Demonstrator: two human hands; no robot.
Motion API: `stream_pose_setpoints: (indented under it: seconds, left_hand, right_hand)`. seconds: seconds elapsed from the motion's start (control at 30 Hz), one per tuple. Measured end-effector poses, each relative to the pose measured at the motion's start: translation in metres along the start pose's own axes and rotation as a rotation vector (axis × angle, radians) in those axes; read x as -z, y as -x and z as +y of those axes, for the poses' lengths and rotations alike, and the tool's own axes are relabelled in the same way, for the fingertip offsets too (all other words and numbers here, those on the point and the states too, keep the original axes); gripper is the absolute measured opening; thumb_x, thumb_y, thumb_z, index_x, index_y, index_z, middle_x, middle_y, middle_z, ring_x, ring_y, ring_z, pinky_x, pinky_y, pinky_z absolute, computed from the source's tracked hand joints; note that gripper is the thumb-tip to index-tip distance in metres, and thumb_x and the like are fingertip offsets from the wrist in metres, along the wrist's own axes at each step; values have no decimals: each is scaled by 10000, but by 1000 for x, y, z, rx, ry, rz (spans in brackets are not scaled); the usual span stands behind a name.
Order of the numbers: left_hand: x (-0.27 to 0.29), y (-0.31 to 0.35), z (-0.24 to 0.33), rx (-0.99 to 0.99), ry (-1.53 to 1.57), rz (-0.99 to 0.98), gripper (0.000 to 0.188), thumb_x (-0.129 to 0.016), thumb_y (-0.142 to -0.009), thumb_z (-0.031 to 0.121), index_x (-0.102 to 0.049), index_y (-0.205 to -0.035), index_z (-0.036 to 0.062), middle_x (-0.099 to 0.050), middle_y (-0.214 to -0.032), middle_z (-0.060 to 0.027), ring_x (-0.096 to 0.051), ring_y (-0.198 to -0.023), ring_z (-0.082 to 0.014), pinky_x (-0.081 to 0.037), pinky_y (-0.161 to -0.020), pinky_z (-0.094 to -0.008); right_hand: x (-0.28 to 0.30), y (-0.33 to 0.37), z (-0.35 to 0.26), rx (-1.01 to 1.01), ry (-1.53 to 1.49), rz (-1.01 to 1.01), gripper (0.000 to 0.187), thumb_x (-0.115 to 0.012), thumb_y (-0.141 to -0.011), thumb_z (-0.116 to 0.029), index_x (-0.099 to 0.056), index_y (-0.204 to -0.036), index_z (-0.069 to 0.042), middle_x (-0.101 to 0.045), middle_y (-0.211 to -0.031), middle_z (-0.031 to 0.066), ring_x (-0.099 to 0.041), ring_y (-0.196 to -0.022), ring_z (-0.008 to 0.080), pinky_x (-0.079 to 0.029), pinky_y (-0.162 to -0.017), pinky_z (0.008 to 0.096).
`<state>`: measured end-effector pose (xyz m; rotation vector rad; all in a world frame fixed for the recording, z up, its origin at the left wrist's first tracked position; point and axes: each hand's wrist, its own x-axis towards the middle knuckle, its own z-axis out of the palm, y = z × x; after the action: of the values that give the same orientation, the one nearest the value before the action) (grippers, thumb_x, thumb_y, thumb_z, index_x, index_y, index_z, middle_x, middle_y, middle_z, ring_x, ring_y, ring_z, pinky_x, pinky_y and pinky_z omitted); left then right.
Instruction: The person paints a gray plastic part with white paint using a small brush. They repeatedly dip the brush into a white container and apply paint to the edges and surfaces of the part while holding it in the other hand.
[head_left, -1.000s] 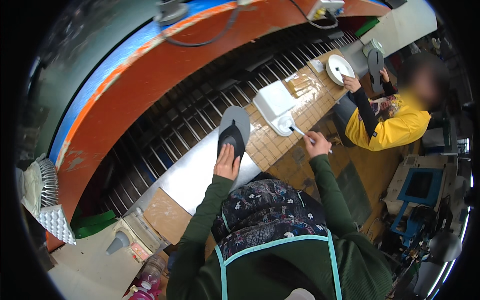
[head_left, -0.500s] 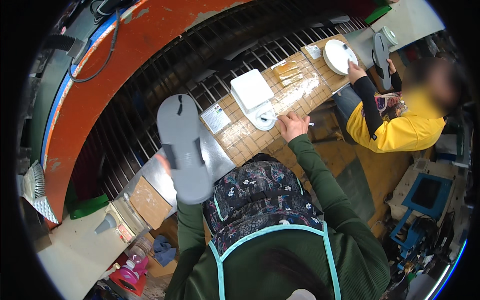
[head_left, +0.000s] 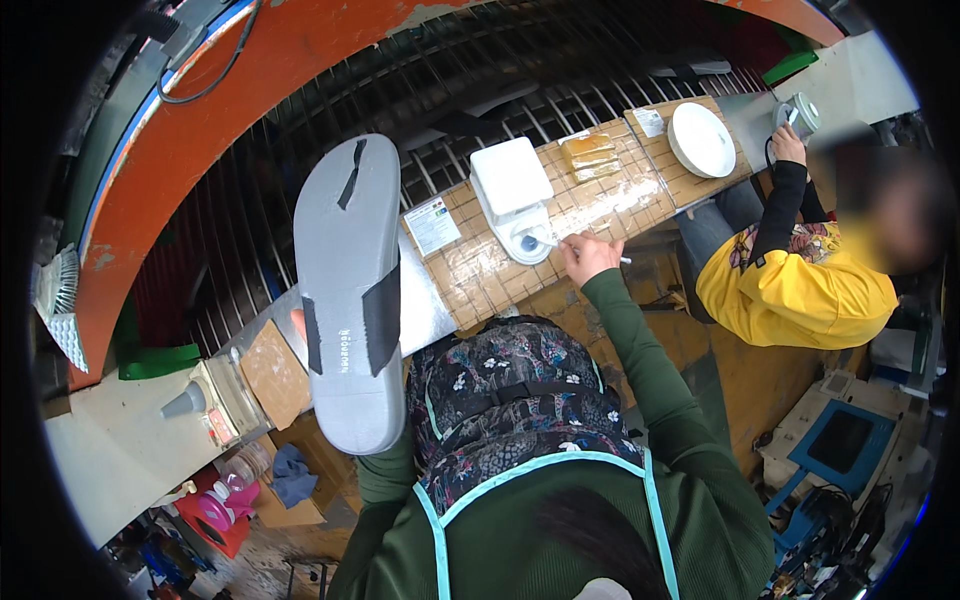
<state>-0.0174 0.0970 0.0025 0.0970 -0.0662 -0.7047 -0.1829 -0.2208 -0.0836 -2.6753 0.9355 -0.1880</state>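
My left hand (head_left: pixel 299 322) is closed on a grey sandal sole (head_left: pixel 350 250) with black strap pieces. Only a fingertip shows past the sole's left edge; the rest of that hand is hidden beneath it. Between the fingers of my right hand (head_left: pixel 590 258) is a thin white-handled brush (head_left: pixel 546 240). Its tip reaches into the small round cup (head_left: pixel 529 246) at the front of a white dispenser (head_left: pixel 511 175), which stands on the cardboard-covered board (head_left: pixel 460 280).
A yellowish sponge block (head_left: pixel 590 158) and a white bowl (head_left: pixel 701 140) stand right of the dispenser. Behind runs a roller conveyor (head_left: pixel 440 80) with an orange rim (head_left: pixel 300 60). A co-worker in yellow (head_left: pixel 800 290) reaches to a pale pot (head_left: pixel 803 117) at the far right.
The sole has been raised toward me and turned more upright. My right hand stays at the cup, with the brush slightly shifted. The co-worker's hand moved from the bowl to the pale pot.
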Motion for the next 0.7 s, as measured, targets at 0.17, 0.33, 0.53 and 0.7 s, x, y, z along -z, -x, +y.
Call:
stream_pose_setpoints:
  seconds: [0.17,0.33,0.53,0.7]
  left_hand:
    - [-24,-5,-20,21,-15,-56,712,-348,-949,563,-300,-1439,49,-390,-1414,-220,-471,-1239,-366,-422,-1008,-514]
    - [-17,-12,-49,104,-117,253,763,-374,-890,669,-407,-1376,81,-571,-1229,-131,-620,-1024,-247,-553,-833,-377]
    - [7,-42,-65,289,-191,245,719,-397,-885,665,-462,-1322,98,-594,-1179,-102,-622,-975,-248,-547,-799,-384]
    - [-26,-59,-90,122,-359,126,695,-335,-939,598,-302,-1438,115,-460,-1363,-97,-510,-1187,-252,-441,-992,-389]
  right_hand:
    - [-3,6,23,-273,-552,-237,252,-595,-873,-332,-699,-878,-102,-604,-616,49,-576,-603,193,-392,-587,331]
    - [-3,15,32,-461,-1247,-519,204,-595,-915,-246,-665,-923,-55,-592,-648,-5,-496,-564,60,-357,-500,238]
    - [56,11,-39,-59,-790,160,99,-694,-825,-172,-699,-881,-91,-633,-748,10,-573,-709,113,-351,-699,282]
    - [147,0,-109,381,-142,835,299,-800,-670,-125,-731,-956,-180,-632,-860,-8,-566,-766,138,-278,-766,313]
